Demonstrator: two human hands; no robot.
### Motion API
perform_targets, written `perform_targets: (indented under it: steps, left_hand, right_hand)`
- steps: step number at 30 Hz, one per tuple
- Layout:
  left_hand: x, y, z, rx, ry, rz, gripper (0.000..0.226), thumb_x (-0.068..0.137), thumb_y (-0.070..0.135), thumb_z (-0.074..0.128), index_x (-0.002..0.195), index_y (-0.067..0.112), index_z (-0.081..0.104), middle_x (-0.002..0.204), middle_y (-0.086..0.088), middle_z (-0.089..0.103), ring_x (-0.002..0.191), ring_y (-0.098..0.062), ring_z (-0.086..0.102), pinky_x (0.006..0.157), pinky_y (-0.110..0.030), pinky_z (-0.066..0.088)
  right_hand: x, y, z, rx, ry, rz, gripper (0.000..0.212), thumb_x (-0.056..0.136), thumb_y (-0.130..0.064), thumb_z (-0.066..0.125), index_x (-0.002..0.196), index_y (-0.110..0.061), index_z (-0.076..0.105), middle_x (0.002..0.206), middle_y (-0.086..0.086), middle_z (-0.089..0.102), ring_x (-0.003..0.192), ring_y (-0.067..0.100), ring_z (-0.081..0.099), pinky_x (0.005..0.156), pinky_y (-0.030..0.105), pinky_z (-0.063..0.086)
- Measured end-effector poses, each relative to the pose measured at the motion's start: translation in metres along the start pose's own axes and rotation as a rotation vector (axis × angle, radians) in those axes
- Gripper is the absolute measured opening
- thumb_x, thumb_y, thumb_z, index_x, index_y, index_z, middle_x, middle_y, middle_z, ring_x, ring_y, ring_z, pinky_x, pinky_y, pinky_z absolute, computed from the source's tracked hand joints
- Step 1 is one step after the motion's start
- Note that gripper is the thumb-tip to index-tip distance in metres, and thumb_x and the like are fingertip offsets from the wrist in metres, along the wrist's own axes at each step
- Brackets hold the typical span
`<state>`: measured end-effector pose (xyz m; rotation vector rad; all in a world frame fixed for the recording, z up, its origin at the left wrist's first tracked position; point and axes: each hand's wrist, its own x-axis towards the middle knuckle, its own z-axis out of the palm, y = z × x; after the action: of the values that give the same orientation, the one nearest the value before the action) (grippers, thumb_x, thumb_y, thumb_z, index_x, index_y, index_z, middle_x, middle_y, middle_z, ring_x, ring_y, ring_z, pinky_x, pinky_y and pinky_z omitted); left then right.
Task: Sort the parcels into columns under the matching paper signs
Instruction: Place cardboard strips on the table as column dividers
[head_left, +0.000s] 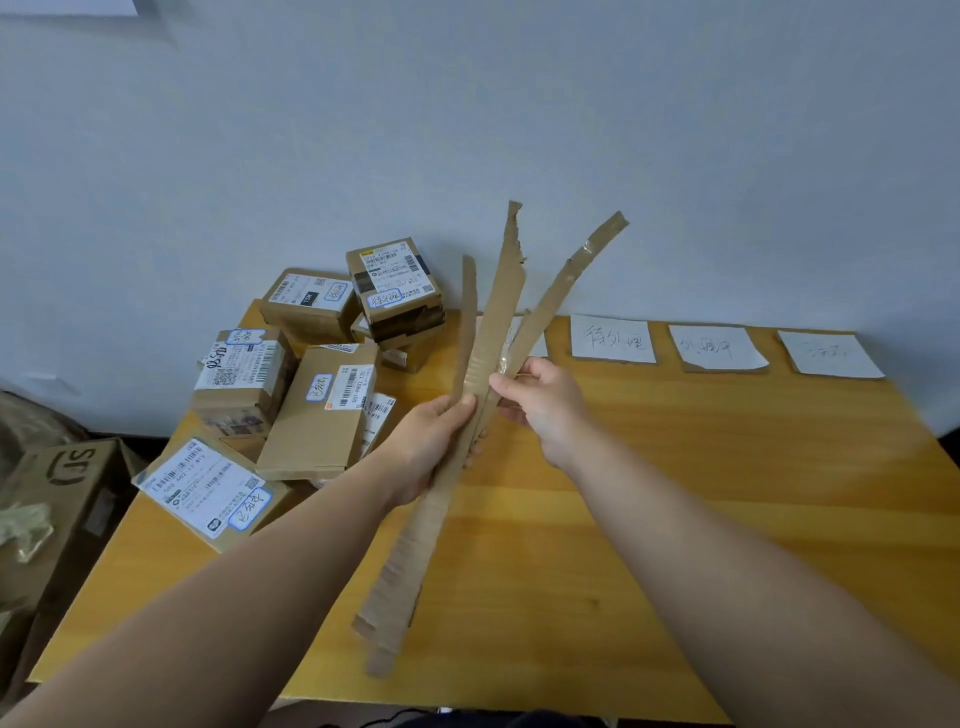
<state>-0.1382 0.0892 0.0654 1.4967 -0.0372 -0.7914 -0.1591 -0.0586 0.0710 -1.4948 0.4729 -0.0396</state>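
Over the smooth yellow wooden table (675, 493), the left grip (436, 441) clasps a fan of long, ragged corrugated strips (501, 312), the right grip (545, 405) pinching one; boxy brown labelled parcels (317, 415) lie heaped far-left, square white signs (613, 340) far-right.

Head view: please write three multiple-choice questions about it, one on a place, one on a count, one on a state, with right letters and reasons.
1. Where are the parcels piled? A) the table's left side B) the table's right side C) on a chair
2. How many cardboard strips fan out upward? A) one B) three C) six
3. What does the left hand do? A) grips the strips B) lies flat C) holds a parcel
Key: 1A, the pile sits left; 2B, three upper ends spread apart; 3A, its fingers curl round the strips.
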Motion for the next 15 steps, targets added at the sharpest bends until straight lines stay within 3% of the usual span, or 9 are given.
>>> perform_targets:
  steps: [4, 9, 15]
  left_hand:
    - [0.005, -0.003, -0.002, 0.004, 0.048, 0.036, 0.017, 0.095, 0.024, 0.057, 0.101, 0.009, 0.063, 0.09, -0.011, 0.071, 0.079, -0.021, 0.065, 0.081, -0.038, 0.054]
    - [0.009, -0.006, 0.0, 0.003, 0.038, 0.061, 0.013, 0.096, 0.02, 0.054, 0.1, 0.01, 0.062, 0.089, -0.011, 0.071, 0.074, -0.02, 0.066, 0.073, -0.033, 0.054]
    - [0.015, -0.003, -0.001, -0.028, 0.026, 0.063, 0.021, 0.098, 0.02, 0.051, 0.11, 0.007, 0.061, 0.09, -0.01, 0.072, 0.078, -0.022, 0.068, 0.073, -0.034, 0.056]
  right_hand:
    - [0.002, 0.004, -0.006, 0.019, 0.029, 0.016, 0.008, 0.086, -0.011, 0.07, 0.087, -0.016, 0.064, 0.084, 0.001, 0.072, 0.084, 0.021, 0.068, 0.085, 0.038, 0.056]
    - [0.006, 0.008, -0.008, 0.022, -0.007, 0.026, 0.005, 0.089, -0.01, 0.068, 0.088, -0.015, 0.066, 0.084, 0.003, 0.072, 0.078, 0.02, 0.068, 0.076, 0.032, 0.057]
    - [0.009, 0.008, -0.01, 0.014, -0.078, 0.034, 0.004, 0.09, -0.008, 0.065, 0.089, -0.012, 0.067, 0.086, 0.009, 0.072, 0.076, 0.027, 0.067, 0.082, 0.039, 0.057]
